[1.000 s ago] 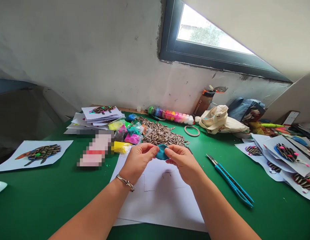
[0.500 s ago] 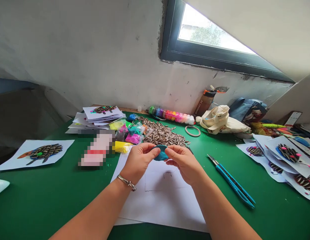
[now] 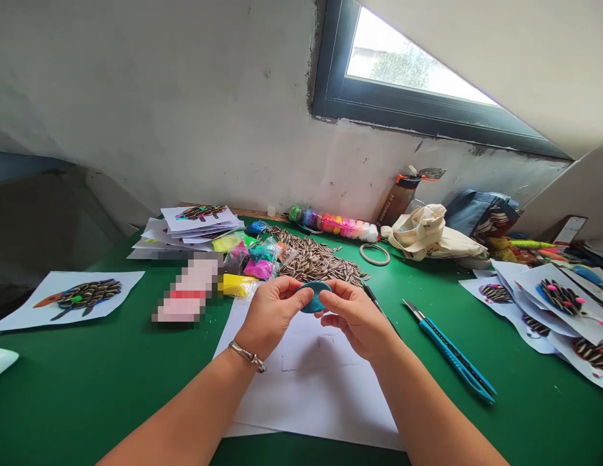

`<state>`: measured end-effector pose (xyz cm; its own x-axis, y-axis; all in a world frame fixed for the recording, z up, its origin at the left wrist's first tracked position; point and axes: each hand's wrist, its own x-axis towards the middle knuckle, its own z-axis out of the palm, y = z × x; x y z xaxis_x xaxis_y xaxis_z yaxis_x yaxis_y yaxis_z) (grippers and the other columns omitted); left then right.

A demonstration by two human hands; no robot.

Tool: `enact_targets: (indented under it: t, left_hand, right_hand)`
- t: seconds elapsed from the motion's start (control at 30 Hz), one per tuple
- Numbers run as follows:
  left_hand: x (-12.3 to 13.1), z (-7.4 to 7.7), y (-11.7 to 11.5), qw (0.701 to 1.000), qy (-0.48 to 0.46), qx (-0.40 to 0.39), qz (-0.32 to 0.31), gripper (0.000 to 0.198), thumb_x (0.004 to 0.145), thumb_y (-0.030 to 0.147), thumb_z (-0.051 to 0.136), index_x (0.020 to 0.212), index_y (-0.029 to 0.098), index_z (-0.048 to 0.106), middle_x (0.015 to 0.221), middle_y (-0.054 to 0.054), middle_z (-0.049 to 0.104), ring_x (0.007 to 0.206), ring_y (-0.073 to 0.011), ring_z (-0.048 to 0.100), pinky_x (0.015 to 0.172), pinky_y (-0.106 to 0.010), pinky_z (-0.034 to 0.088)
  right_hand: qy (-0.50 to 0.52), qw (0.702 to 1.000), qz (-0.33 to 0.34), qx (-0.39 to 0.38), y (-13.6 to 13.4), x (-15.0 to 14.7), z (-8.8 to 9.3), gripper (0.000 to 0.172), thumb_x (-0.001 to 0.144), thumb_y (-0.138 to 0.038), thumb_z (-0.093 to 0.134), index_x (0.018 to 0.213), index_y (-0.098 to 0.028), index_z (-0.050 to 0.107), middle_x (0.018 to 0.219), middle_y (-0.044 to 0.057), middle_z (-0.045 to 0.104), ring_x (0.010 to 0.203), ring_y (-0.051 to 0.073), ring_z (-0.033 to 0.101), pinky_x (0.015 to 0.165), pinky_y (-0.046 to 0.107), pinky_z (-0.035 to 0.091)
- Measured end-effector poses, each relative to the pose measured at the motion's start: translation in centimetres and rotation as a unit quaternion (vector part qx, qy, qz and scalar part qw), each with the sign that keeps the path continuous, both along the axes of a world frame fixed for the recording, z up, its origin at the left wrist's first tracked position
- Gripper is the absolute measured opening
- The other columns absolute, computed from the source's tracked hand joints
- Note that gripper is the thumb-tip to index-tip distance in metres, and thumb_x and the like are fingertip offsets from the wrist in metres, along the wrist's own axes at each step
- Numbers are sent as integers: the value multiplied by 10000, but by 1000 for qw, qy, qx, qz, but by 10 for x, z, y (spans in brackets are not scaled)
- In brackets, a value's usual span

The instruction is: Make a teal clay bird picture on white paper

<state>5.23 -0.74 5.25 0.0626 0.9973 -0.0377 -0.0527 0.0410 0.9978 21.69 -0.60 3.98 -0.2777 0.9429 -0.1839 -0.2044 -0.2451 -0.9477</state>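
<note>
A flat, rounded piece of teal modelling clay (image 3: 314, 299) is held up between both hands, above white paper (image 3: 311, 404) that bears thin pencil lines. My left hand (image 3: 276, 312) pinches its left edge between thumb and fingers, and a silver bracelet (image 3: 247, 355) circles that wrist. On the opposite edge, my right hand (image 3: 355, 317) grips the clay with thumb and forefinger, its lower fingers curled beneath. Just beyond the hands lies a heap of striped sunflower seeds (image 3: 315, 259). A dark, slim pen-like thing (image 3: 379, 301) is partly hidden behind my right hand.
A blue utility knife (image 3: 456, 359) with its blade out lies at right. Bagged coloured clay (image 3: 238, 285) and a paper stack (image 3: 199, 230) sit at left rear. Seed pictures (image 3: 563, 301) lie far right, another picture (image 3: 82, 298) left. A tape ring (image 3: 374, 254), bottle (image 3: 398, 197) and cloth bag (image 3: 427, 236) stand behind.
The teal clay has shifted very slightly to the right. My right hand's fingers have moved a little around its edge, uncovering more of the dark pen-like thing.
</note>
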Motion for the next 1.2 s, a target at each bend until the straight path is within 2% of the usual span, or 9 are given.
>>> enact_targets:
  t: [0.1,0.2,0.27,0.37,0.47,0.7,0.8,1.07,1.2]
  left_hand:
    - [1,-1,-1,1000,-7,-1,0,291,674,395,765,764,138,662,678,15,621,651,-111,532,585,-224,420]
    - [0,-1,0,999,-40,-21,-28,450,652,416,794,993,154,661,783,1,661,711,-124,557,618,-227,434]
    - [0,-1,0,997,-48,-32,-42,502,640,388,807,1059,162,647,804,-3,675,714,-126,562,624,-228,435]
    - [0,0,0,998,-30,-29,-55,291,664,357,776,840,141,692,706,2,653,656,-115,539,604,-225,423]
    - [0,1,-1,998,-19,-21,-57,218,665,345,761,713,146,687,620,21,614,609,-107,521,586,-225,422]
    - [1,-4,1,996,-26,-34,-76,278,651,380,763,744,132,679,673,-20,668,659,-158,599,648,-279,472]
    - [0,-4,1,998,-11,-34,-60,274,651,372,758,752,130,679,684,-20,663,654,-148,582,629,-268,454]
    - [0,-2,2,999,-5,-28,-47,284,630,399,773,680,146,654,611,14,607,602,-124,534,586,-248,417]
    - [0,-3,2,997,-8,-35,-71,362,652,486,759,692,141,659,647,-3,618,631,-128,538,616,-254,426]
  right_hand:
    - [14,999,22,22,0,0,-4,251,710,-350,786,834,-168,666,752,9,630,669,124,564,666,275,417]
    - [17,999,13,45,0,0,-6,229,716,-323,781,850,-168,680,754,13,639,681,124,553,679,273,412]
    - [10,999,5,52,1,1,-4,225,714,-314,782,860,-173,684,754,10,640,681,124,545,681,276,409]
    - [-21,998,-6,59,0,1,0,222,716,-326,774,855,-177,684,732,5,632,665,124,534,659,279,395]
    - [-54,997,-3,53,0,1,2,246,718,-363,765,866,-183,686,720,5,630,661,130,535,628,277,378]
    - [-13,997,55,59,1,1,-1,244,728,-374,751,820,-152,713,680,21,624,639,125,526,618,275,380]
    - [-11,996,55,66,1,2,0,274,719,-389,755,849,-150,721,715,33,639,648,133,541,622,279,394]
    - [-95,992,57,65,0,4,5,270,732,-438,734,871,-208,709,782,16,661,666,133,531,592,263,354]
    - [-81,993,53,68,1,3,2,233,727,-402,730,811,-186,711,744,23,656,654,137,508,621,284,369]
